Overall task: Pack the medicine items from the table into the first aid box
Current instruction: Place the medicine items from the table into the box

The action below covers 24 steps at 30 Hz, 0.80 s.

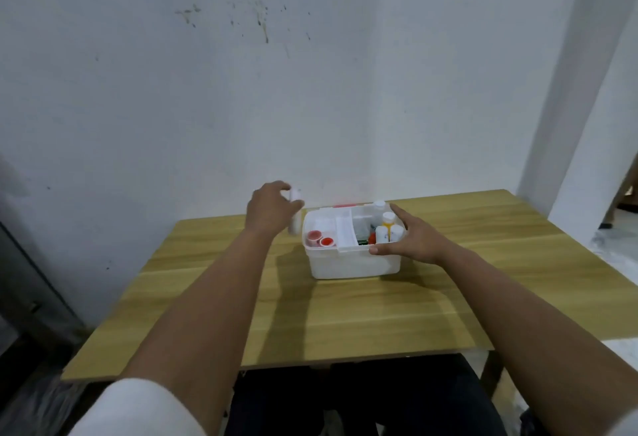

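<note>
Left hand grips what seems a white plastic bottle; right hand rests, fingers spread, on the crowded white plastic first aid box. Dropped in carelessly, it could topple others.

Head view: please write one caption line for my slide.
Left hand holds a white bottle beside the open first aid box; right hand rests on its rim.

The left grip held a white bottle just beside the left wall of the open first aid box on the wooden table. The right grip rested on the box's right rim, fingers spread.
</note>
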Tool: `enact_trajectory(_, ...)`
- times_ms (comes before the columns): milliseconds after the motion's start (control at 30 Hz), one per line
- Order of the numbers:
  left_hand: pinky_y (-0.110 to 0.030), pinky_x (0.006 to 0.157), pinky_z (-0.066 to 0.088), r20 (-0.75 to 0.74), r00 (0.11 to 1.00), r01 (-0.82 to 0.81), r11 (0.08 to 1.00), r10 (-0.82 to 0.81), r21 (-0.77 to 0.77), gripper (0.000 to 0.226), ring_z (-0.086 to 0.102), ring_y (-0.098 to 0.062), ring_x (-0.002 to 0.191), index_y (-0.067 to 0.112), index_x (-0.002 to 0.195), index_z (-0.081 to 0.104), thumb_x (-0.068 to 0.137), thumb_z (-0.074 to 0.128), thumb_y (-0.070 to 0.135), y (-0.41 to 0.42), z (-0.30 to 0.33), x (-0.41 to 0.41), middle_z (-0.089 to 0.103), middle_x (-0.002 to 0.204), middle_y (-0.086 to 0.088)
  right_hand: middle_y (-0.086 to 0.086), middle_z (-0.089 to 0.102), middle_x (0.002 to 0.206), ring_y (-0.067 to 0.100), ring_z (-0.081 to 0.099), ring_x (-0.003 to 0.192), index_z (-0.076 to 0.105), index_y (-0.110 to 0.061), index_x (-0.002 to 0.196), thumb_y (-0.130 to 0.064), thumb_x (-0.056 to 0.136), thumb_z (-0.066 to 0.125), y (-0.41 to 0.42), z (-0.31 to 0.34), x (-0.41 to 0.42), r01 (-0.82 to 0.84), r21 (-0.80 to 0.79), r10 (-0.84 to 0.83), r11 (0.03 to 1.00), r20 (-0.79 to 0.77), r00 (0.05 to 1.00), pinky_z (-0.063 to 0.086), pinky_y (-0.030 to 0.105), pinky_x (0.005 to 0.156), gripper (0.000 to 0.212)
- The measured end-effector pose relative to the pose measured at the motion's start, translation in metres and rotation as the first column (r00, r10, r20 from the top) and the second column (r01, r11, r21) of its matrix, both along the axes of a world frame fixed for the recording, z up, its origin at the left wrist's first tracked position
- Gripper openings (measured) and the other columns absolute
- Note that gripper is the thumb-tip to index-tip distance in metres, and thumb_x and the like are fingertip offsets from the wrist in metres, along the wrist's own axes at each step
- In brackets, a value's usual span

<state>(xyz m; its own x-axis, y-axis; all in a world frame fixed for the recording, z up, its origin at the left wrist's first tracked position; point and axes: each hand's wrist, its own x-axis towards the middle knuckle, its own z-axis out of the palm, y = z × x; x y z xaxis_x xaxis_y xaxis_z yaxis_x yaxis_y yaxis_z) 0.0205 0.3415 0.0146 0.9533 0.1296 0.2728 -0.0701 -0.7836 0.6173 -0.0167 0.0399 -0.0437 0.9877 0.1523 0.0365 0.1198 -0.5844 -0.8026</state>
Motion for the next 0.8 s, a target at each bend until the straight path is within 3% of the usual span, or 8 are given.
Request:
enact_trajectory(167, -0.030, 0.079, 0.046, -0.070, 0.990, 0.128, 0.988, -0.123, 0.083, 0.046, 0.071, -0.020, 0.100, 0.019, 0.120, 0.070, 0.082, 0.083, 0.043, -0.068, -0.005, 0.022, 0.076, 0.107, -0.002, -0.013, 0.050, 0.153, 0.016, 0.053, 0.135, 0.023, -0.044, 0.159, -0.079, 0.044, 0.089, -0.006, -0.013, 0.013, 0.022, -0.041, -0.023, 0.999, -0.040, 0.999, 0.049, 0.044, 0.110, 0.138)
enact_trajectory(267, -0.031, 0.070, 0.049, -0.112, 0.987, 0.135, 0.972, -0.115, 0.190, 0.042, 0.071, -0.024, 0.091, 0.012, 0.100, 0.072, 0.081, 0.083, 0.047, -0.081, -0.025, 0.030, 0.074, 0.092, -0.003, -0.014, 0.053, 0.149, 0.015, 0.055, 0.131, 0.029, -0.043, 0.158, -0.076, 0.049, 0.090, -0.008, -0.013, 0.015, 0.027, -0.061, -0.028, 0.998, -0.021, 0.999, 0.051, 0.041, 0.107, 0.129)
enact_trajectory(333, -0.033, 0.059, 0.048, -0.093, 0.992, 0.106, 0.967, -0.086, 0.233, 0.046, 0.070, -0.025, 0.075, 0.011, 0.079, 0.070, 0.080, 0.080, 0.055, -0.081, -0.033, 0.036, 0.068, 0.072, -0.003, -0.019, 0.058, 0.134, 0.013, 0.056, 0.124, 0.040, -0.042, 0.150, -0.066, 0.062, 0.089, -0.007, -0.009, 0.017, 0.029, -0.015, -0.029, 0.999, -0.009, 1.000, 0.049, 0.034, 0.102, 0.103)
enact_trajectory(367, -0.034, 0.059, 0.050, -0.072, 0.994, 0.096, 0.971, -0.082, 0.217, 0.049, 0.069, -0.025, 0.071, 0.009, 0.076, 0.072, 0.083, 0.077, 0.058, -0.079, -0.035, 0.038, 0.069, 0.068, -0.004, -0.018, 0.058, 0.128, 0.013, 0.056, 0.121, 0.043, -0.042, 0.147, -0.067, 0.068, 0.084, -0.006, -0.007, 0.019, 0.032, 0.012, -0.032, 0.999, -0.010, 0.999, 0.048, 0.034, 0.101, 0.092)
enact_trajectory(500, -0.030, 0.066, 0.051, 0.006, 1.000, -0.010, 0.989, 0.010, 0.145, 0.045, 0.068, -0.019, 0.074, 0.015, 0.085, 0.078, 0.098, 0.059, 0.054, -0.061, -0.036, 0.050, 0.073, 0.077, 0.003, 0.000, 0.064, 0.135, 0.020, 0.061, 0.122, 0.053, -0.024, 0.148, -0.091, 0.072, 0.056, -0.007, -0.003, 0.043, 0.176, 0.125, -0.175, 0.976, -0.014, 0.984, 0.049, 0.046, 0.107, 0.101)
enact_trajectory(567, -0.030, 0.068, 0.046, -0.004, 0.996, -0.085, 0.989, 0.086, 0.118, 0.039, 0.067, -0.020, 0.077, 0.018, 0.088, 0.076, 0.099, 0.057, 0.050, -0.045, -0.040, 0.061, 0.072, 0.082, 0.004, 0.005, 0.069, 0.129, 0.024, 0.066, 0.114, 0.065, -0.019, 0.134, -0.081, 0.086, 0.053, -0.007, -0.003, 0.060, 0.258, 0.201, -0.248, 0.945, -0.073, 0.966, 0.054, 0.050, 0.101, 0.079)
enact_trajectory(700, -0.031, 0.068, 0.049, -0.144, 0.973, -0.190, 0.980, 0.180, -0.058, 0.046, 0.067, -0.021, 0.073, 0.011, 0.080, 0.071, 0.101, 0.057, 0.051, -0.022, -0.056, 0.088, 0.073, 0.080, -0.003, 0.008, 0.070, 0.110, 0.022, 0.066, 0.089, 0.064, -0.013, 0.127, -0.056, 0.100, 0.052, -0.007, -0.005, 0.094, 0.378, 0.228, -0.314, 0.897, -0.271, 0.910, 0.053, 0.035, 0.073, 0.052)
enact_trajectory(800, -0.036, 0.072, 0.054, -0.363, 0.924, -0.241, 0.918, 0.118, -0.316, 0.057, 0.068, -0.026, 0.081, 0.004, 0.096, 0.070, 0.099, 0.058, 0.059, -0.013, -0.063, 0.111, 0.072, 0.090, -0.009, 0.007, 0.069, 0.102, 0.027, 0.066, 0.089, 0.065, -0.009, 0.113, -0.052, 0.099, 0.055, -0.007, -0.010, 0.119, 0.415, 0.216, -0.326, 0.884, -0.351, 0.878, 0.055, 0.039, 0.081, 0.046)
